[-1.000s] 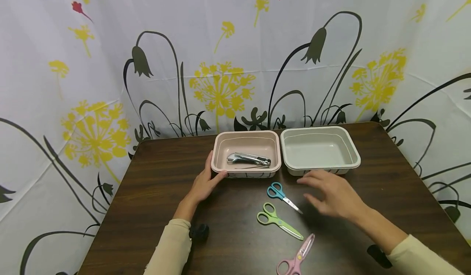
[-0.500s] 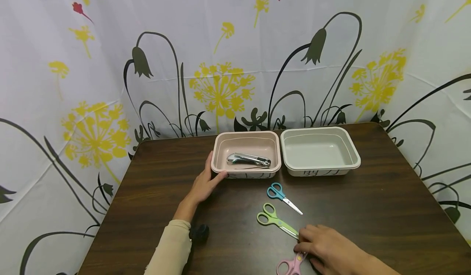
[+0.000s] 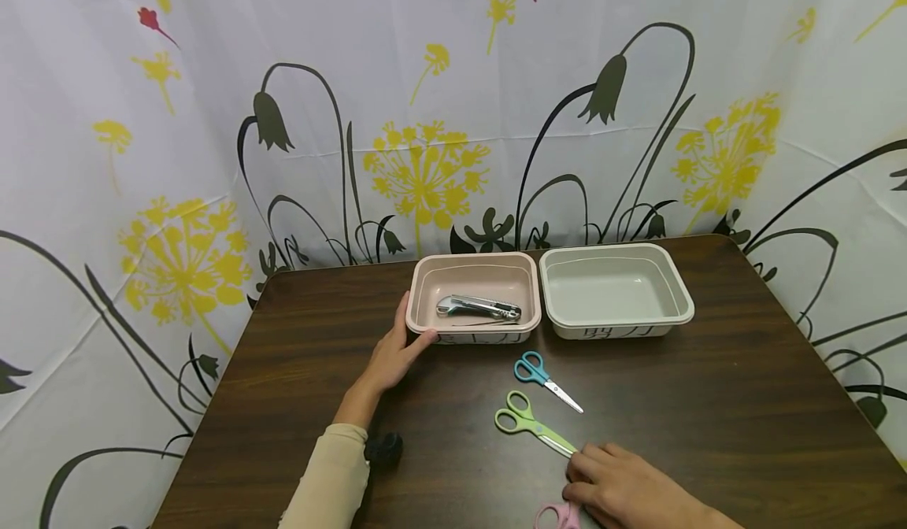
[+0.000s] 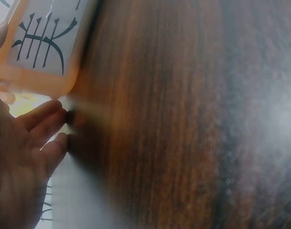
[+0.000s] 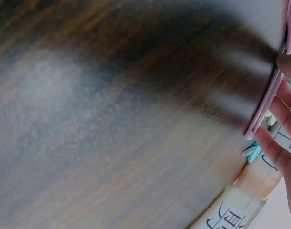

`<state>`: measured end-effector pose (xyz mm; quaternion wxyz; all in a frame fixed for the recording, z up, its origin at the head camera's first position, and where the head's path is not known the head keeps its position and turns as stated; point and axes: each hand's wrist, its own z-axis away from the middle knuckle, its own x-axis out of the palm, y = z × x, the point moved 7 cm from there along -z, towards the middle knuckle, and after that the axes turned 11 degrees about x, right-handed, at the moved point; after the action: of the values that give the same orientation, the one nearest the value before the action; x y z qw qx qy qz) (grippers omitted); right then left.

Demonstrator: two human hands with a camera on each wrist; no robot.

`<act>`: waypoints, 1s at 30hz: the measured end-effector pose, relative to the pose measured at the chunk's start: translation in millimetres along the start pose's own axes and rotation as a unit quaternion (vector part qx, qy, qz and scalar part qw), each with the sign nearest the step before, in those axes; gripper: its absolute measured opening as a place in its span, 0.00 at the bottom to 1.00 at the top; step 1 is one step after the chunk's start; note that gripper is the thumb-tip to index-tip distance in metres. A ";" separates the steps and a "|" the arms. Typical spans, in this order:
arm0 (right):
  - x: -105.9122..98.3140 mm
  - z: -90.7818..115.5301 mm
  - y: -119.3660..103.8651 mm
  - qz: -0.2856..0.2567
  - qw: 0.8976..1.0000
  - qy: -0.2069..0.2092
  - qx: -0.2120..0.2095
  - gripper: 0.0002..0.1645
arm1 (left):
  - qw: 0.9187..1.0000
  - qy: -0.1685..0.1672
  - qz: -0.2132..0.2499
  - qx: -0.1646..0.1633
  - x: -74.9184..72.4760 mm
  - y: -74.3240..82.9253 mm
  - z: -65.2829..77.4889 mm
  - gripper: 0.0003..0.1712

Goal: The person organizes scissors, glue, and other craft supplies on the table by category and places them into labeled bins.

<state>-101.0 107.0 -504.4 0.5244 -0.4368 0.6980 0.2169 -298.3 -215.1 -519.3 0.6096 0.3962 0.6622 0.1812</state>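
Observation:
My right hand (image 3: 627, 483) pinches the pink scissors (image 3: 563, 516) at the near side of the table, covering their blades in the head view. In the right wrist view, thumb and fingers lie on either side of these scissors (image 5: 269, 98). The green scissors (image 3: 527, 423) lie just beyond, their tip hidden by that hand, and the blue scissors (image 3: 544, 377) lie farther back. My left hand (image 3: 388, 357) rests against the left front corner of the pink box (image 3: 472, 260), thumb at the rim, other fingers relaxed. A silver utility knife (image 3: 479, 307) lies inside this box.
A pale grey-green box (image 3: 616, 329) stands beside the pink one at the back, with nothing seen in it. Both have dark characters on their fronts. The brown wooden table (image 3: 298, 403) ends at a flowered curtain (image 3: 453, 80).
My right hand has come from near the grey-green box toward the near side and taken hold of the pink scissors, which have shifted slightly. My left hand has stayed at the pink box.

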 end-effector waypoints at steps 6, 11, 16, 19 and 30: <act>0.2 -1.2 -3.9 0.028 0.999 0.008 -0.017 0.03 | 1.000 -0.002 0.001 0.003 0.0 -0.5 -0.6 0.52; 0.8 -0.9 -7.1 0.060 0.997 0.026 -0.052 0.08 | 1.000 -0.003 0.000 0.006 0.0 -0.5 -0.5 0.52; -1.9 -2.0 -7.5 0.067 0.995 0.027 -0.065 0.10 | 1.000 -0.001 -0.002 0.004 0.1 -0.9 -0.5 0.52; -7.7 -5.5 -3.2 0.049 0.998 0.004 -0.046 0.14 | 1.000 -0.001 -0.003 0.005 0.2 -1.1 -0.6 0.52; -53.1 -29.1 44.3 0.042 0.998 0.016 0.046 0.17 | 1.000 -0.003 -0.001 0.002 0.1 -2.5 -0.3 0.52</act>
<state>-150.3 128.4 -452.0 0.5234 -0.3859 0.7330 0.1996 -299.4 -216.5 -521.2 0.6107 0.3970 0.6616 0.1779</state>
